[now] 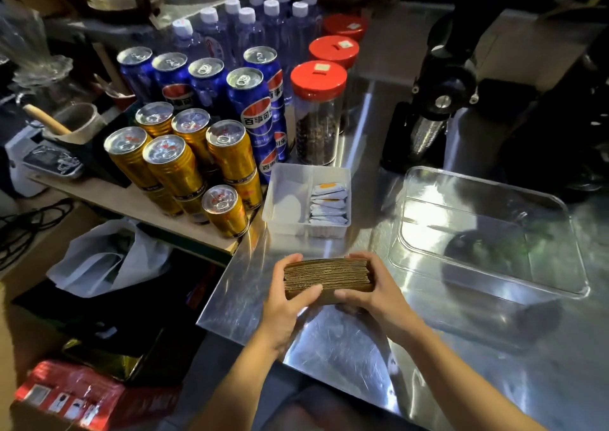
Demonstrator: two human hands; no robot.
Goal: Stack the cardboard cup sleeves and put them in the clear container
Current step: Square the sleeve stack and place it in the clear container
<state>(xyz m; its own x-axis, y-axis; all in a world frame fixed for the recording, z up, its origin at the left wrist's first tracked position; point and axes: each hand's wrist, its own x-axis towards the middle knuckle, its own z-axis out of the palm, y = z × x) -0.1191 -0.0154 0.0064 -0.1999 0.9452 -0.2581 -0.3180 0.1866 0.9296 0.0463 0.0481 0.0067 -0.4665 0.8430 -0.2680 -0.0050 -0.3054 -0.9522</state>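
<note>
Left hand, right hand: both clamped on cardboard sleeve stack, lower edge hidden. Clear container at two o'clock; white tray at twelve.

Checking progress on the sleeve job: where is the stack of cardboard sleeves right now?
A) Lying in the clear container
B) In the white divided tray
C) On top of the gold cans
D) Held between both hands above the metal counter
D: the sleeves are gripped by the left hand and right hand over the counter, while the clear container to the right holds no sleeves.
</note>
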